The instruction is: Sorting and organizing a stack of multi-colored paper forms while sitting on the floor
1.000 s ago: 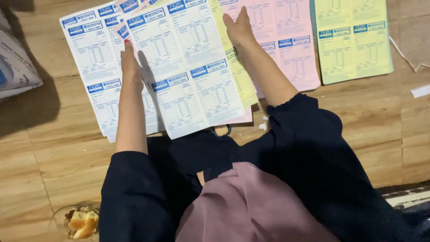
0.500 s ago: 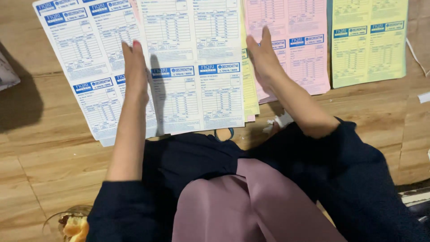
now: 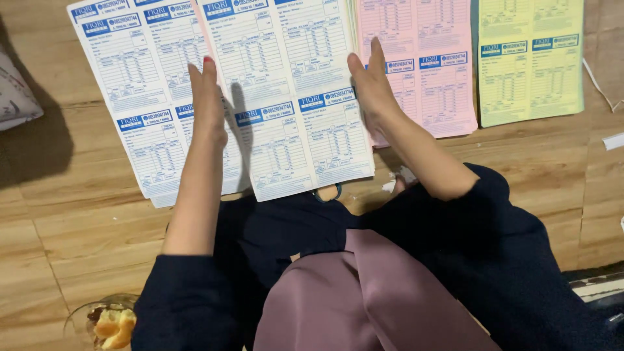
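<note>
My left fingers [image 3: 207,83] are stretched out straight and pressed together, nothing clenched in them; they stand edge-on against the left side of the white form stack [image 3: 286,97], where it overlaps the second white stack [image 3: 140,110] lying to its left. My right fingers [image 3: 374,68] are likewise straight and released, set flat against the right edge of the same white stack, so my left hand [image 3: 209,107] and right hand [image 3: 372,91] bracket it from both sides without gripping it. The stack lies on the wooden floor [image 3: 78,234] directly ahead of my lap, its near edge just over my dark clothing.

Under my right hand the white stack partly covers a pink form stack [image 3: 429,71], and just beyond that, side by side with it, lies a yellow form stack [image 3: 530,58]. My dark sleeves [image 3: 494,247] frame a mauve cloth [image 3: 364,299] in my lap. Near my left elbow sits a glass dish of food [image 3: 107,322]. A patterned cushion [image 3: 16,94] shows at the far left edge.
</note>
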